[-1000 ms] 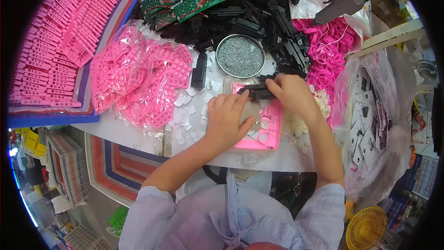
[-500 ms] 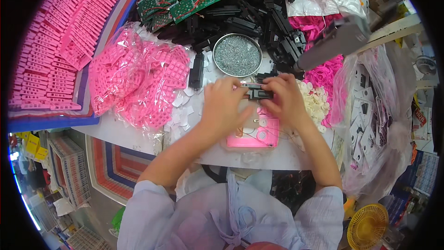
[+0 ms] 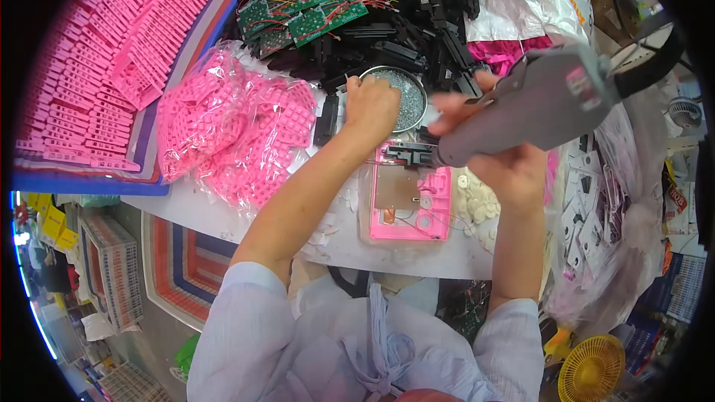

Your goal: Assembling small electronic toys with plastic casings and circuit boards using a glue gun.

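The right hand [image 3: 514,175] has its grip around a grey power tool [image 3: 532,104], nose beside a black part [image 3: 408,154] at the far end of the open pink casing [image 3: 438,207] on the worktop [image 3: 447,263]. Farther off, the left hand [image 3: 372,108] covers the left side of a round tin [image 3: 426,98]; whether its grip is clenched I cannot tell.
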The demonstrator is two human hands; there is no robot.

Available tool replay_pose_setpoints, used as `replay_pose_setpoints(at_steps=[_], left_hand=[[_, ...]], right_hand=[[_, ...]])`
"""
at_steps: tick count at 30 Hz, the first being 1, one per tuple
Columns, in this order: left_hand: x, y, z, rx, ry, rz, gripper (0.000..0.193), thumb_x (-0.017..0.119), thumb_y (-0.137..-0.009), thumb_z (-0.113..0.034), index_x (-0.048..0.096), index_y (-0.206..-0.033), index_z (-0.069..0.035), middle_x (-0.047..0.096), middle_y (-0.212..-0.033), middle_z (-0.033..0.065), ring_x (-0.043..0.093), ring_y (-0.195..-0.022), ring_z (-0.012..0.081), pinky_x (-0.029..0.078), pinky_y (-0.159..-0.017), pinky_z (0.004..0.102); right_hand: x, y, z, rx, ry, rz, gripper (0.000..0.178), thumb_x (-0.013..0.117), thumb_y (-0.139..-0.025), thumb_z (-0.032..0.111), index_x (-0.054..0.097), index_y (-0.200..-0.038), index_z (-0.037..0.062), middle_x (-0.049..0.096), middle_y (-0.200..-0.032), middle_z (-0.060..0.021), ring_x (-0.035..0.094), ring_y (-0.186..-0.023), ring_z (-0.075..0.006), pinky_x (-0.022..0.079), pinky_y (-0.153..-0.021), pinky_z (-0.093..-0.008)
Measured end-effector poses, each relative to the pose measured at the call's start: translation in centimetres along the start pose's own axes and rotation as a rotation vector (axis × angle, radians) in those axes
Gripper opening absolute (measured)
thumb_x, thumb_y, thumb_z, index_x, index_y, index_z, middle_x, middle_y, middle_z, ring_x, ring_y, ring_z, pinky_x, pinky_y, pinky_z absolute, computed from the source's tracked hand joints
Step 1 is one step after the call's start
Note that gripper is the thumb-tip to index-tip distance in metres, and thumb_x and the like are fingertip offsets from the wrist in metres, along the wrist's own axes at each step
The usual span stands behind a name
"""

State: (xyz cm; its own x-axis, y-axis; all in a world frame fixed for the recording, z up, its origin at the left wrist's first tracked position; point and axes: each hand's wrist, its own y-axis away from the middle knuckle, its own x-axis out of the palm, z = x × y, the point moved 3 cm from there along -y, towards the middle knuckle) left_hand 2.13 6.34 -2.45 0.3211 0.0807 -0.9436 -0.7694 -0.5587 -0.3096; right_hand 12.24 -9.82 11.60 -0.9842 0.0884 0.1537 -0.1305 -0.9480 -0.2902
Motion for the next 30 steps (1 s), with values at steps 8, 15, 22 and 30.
replay_pose_setpoints(at_steps=[8, 15, 22, 30], left_hand=[[-0.8, -1.1, 0.3, -0.105, -0.023, -0.001, 0.013, 0.061, -0.081, -0.02, 0.07, -0.079, -0.011, 0.066, -0.083, 0.0059, 0.062, -0.082, 0.0259, 0.04, -0.076, 0.0458], [-6.6, 4.4, -4.9, 0.225, 0.401, -0.047, 0.009, 0.068, -0.081, -0.019, 0.066, -0.076, -0.012, 0.068, -0.083, 0.0027, 0.062, -0.086, 0.0218, 0.037, -0.084, 0.0446], [-6.1, 8.0, -6.3, 0.152, 0.764, -0.08, 0.008, 0.073, -0.08, -0.015, 0.07, -0.087, -0.014, 0.067, -0.081, -0.0026, 0.06, -0.083, 0.0188, 0.033, -0.091, 0.0432], [-5.8, 8.0, -6.2, 0.136, 0.802, -0.045, 0.006, 0.074, -0.081, -0.017, 0.071, -0.085, -0.014, 0.066, -0.077, -0.0017, 0.062, -0.08, 0.0186, 0.033, -0.092, 0.0443]], right_hand=[[-0.5, -2.4, -1.6, 0.062, 0.135, -0.093, 0.045, 0.068, -0.082, -0.003, 0.054, -0.125, -0.0008, 0.063, -0.082, -0.0024, 0.056, -0.073, -0.0056, 0.043, -0.063, -0.022], [-1.2, 1.5, -2.4, -0.144, -0.059, -0.281, 0.034, 0.058, -0.088, 0.001, 0.048, -0.119, 0.003, 0.051, -0.07, -0.0052, 0.05, -0.057, -0.0171, 0.042, -0.053, -0.0329], [0.2, 3.1, -2.9, -0.279, -0.13, -0.143, 0.031, 0.062, -0.09, 0.008, 0.046, -0.116, 0.0046, 0.048, -0.064, -0.0053, 0.047, -0.054, -0.0162, 0.041, -0.051, -0.0331], [0.2, 3.0, -3.0, -0.322, -0.186, -0.122, 0.03, 0.063, -0.09, 0.011, 0.045, -0.114, 0.0042, 0.049, -0.063, -0.0057, 0.048, -0.053, -0.0163, 0.041, -0.051, -0.0333]])
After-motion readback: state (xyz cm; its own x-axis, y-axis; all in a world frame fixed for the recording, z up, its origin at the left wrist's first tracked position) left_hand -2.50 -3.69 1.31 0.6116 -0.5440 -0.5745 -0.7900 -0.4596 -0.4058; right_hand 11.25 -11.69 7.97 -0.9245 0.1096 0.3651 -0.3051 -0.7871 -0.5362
